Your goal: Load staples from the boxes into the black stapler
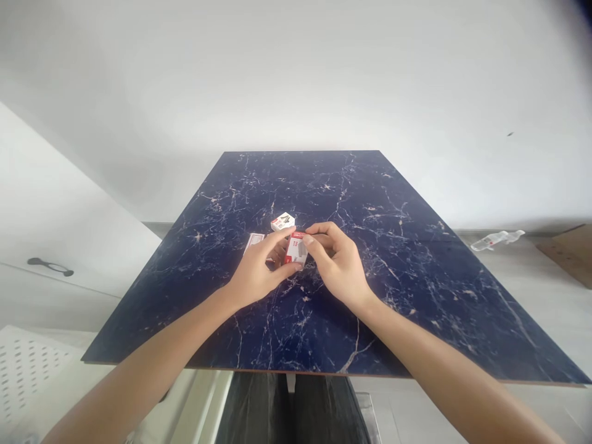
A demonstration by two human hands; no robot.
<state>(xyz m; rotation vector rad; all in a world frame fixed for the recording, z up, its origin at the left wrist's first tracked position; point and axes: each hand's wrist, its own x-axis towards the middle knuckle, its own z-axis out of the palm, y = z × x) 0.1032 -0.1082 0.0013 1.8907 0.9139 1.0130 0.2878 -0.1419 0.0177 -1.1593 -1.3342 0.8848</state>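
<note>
A small red and white box (296, 249) is between my two hands, above the middle of the dark blue marbled table (314, 185). My left hand (264, 262) grips it from the left, with the thumb along its lower edge. The fingers of my right hand (335, 256) close on its upper right corner, thumb on the printed face. Just beyond lies a second small white box (283, 221) with red and dark print. Partly hidden behind my left hand is a flat white piece with a red outline (254, 240).
A white wall stands behind the table. To the left is a white cabinet with a dark handle (50, 266). On the floor at right lie a clear plastic bottle (497, 240) and a brown cardboard box (570, 253). A white perforated surface (28, 370) shows at lower left.
</note>
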